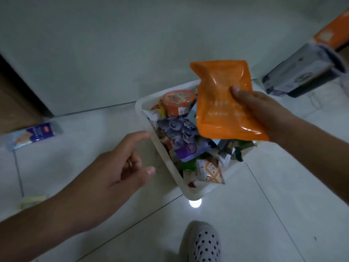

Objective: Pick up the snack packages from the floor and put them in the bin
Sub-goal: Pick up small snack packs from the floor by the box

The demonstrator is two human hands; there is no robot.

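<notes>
**Orange pouch held above a full bin**

The right hand (260, 112) has an orange snack pouch (224, 103) pinched in its grip, thumb pressed on the face of the pouch and the other fingers hidden behind it. The pouch hangs in the air over the right part of a white bin (143, 110), its top edge tipped toward the far side and its lower corner pointing right.

The bin stands on the pale tiled floor (75, 63) and is heaped with snack packages. Among them are a round orange tub (178, 103) at the far end, a purple package printed with blueberries (177, 133) in the middle, and a white and orange packet (210, 172) at the near end, lying over the rim.

The left hand (117, 167) is empty, with its grip loosely open and the fingers curled and spread. Its index fingertip is right at the left rim of the bin; whether it touches cannot be told.

A blue and white snack package (34, 136) lies on the floor well to the left of the bin, near a dark door edge. A small pale wrapper (33, 200) lies on the floor at the near left, beside the left forearm. At the near edge is a white shoe with dark dots (203, 242). To the far right stand a dark container (309, 72) and an orange box (334, 29).
</notes>
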